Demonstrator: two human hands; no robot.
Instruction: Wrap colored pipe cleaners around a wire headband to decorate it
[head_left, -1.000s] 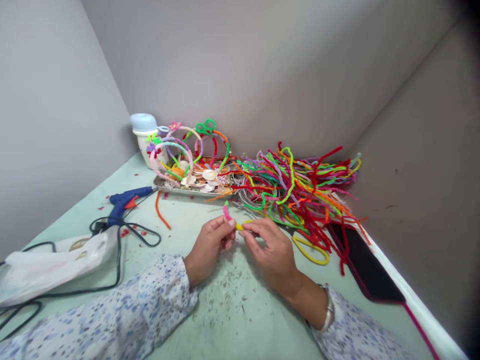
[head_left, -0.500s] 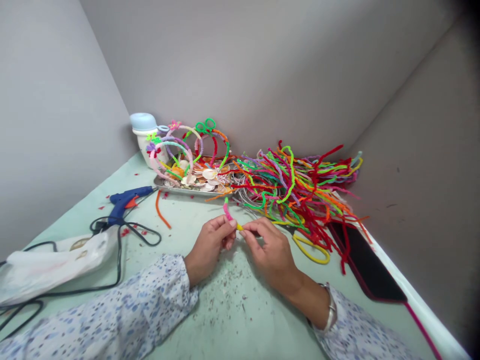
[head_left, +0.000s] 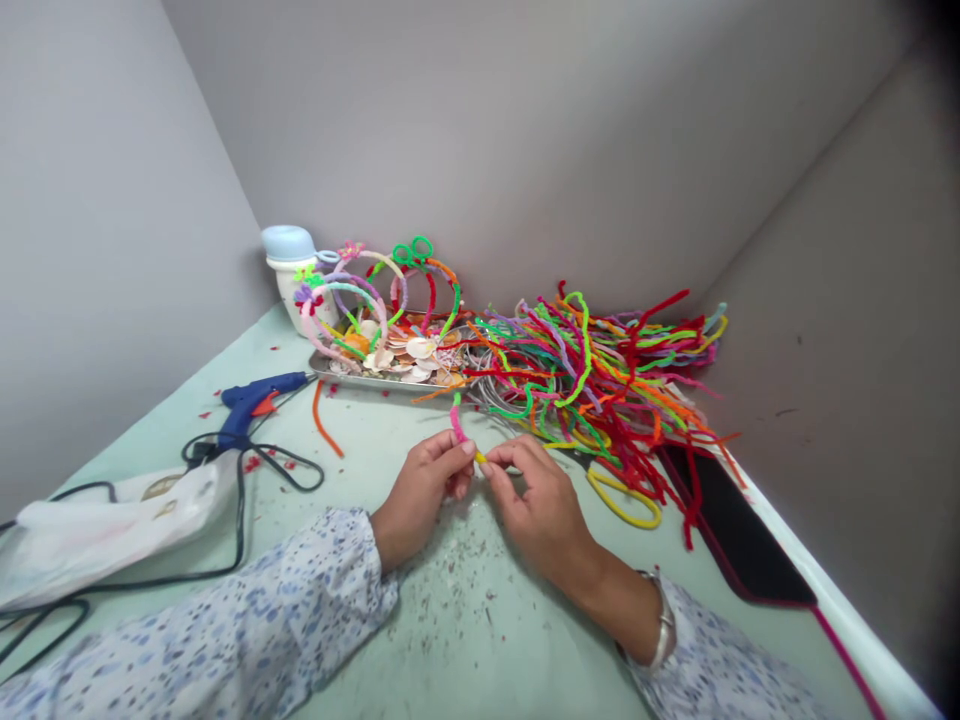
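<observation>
3 grey walls [head_left: 487,150] meet around a pale green tabletop [head_left: 540,660], the left wall [head_left: 90,200] lightest.

The flat pale-green tabletop [head_left: 536,665] is softly, evenly lit; above it, the smooth grey wall [head_left: 465,120] is diagonally shaded, and beyond the tabletop's right side the view's edge is blackened.

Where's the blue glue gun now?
In the head view, the blue glue gun lies on the left part of the table, near the left end of the metal tray, with an orange fuzzy stick to its right.
</observation>
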